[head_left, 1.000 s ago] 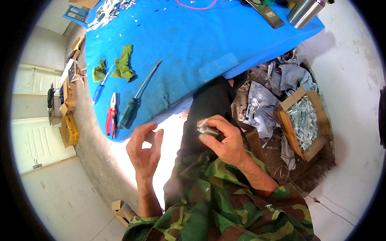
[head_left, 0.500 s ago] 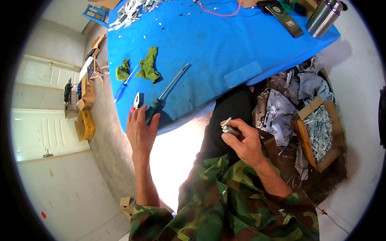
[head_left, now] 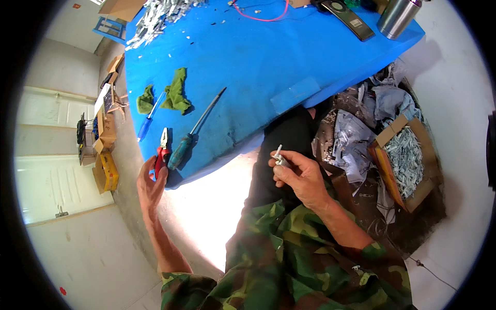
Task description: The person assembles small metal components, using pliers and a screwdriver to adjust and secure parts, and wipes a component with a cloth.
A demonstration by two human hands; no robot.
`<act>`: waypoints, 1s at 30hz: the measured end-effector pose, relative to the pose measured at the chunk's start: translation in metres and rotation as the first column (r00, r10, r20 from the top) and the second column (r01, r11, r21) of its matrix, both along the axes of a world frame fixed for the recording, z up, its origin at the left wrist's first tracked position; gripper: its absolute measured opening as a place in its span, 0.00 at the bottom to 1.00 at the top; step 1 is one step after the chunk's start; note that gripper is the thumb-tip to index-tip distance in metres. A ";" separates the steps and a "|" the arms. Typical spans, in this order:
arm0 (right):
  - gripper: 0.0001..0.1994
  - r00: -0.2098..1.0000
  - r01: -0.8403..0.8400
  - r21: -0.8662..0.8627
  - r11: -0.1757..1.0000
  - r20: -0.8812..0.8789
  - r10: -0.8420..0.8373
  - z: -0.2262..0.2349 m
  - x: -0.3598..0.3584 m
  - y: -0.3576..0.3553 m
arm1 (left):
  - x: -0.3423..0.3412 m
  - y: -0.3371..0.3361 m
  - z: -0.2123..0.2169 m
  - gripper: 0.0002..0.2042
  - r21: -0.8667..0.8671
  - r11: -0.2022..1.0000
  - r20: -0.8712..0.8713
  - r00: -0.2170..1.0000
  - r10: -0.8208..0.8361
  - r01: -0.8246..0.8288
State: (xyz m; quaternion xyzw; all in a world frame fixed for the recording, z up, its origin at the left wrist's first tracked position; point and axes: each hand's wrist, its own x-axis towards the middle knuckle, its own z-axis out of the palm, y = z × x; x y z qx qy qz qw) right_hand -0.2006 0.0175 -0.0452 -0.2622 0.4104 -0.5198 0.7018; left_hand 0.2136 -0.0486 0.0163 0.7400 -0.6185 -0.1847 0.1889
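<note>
Pliers lie at the near left corner of the blue tablecloth, gripped by the left hand; the right hand pinches a small pale piece

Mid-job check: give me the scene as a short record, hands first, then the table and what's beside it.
Left hand: at the handles of the red pliers; firmness of grip unclear
Right hand: holds a small pale piece
Table: teal screwdriver, blue screwdriver, green cloths
Table's far right: metal flask
Right of table: open cardboard box with silvery strips
</note>
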 end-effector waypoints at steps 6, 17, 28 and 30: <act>0.19 0.998 -0.059 -0.065 0.996 0.007 0.060 0.003 -0.005 0.003 | -0.003 0.000 0.005 0.31 0.034 0.998 0.015 0.998 -0.055 0.054; 0.13 0.991 -0.063 -0.056 0.996 0.112 0.069 0.001 0.001 0.005 | 0.050 0.031 -0.010 0.22 0.131 0.950 -0.549 0.777 0.308 -0.284; 0.13 0.999 -0.015 -0.156 0.988 -0.044 0.008 0.008 0.006 0.007 | -0.122 0.086 0.013 0.32 0.231 0.963 -0.919 0.357 0.171 0.135; 0.13 0.995 0.010 -0.177 0.984 -0.100 -0.028 0.008 0.006 0.011 | -0.151 0.096 0.008 0.30 0.319 0.937 -0.806 0.560 0.190 0.142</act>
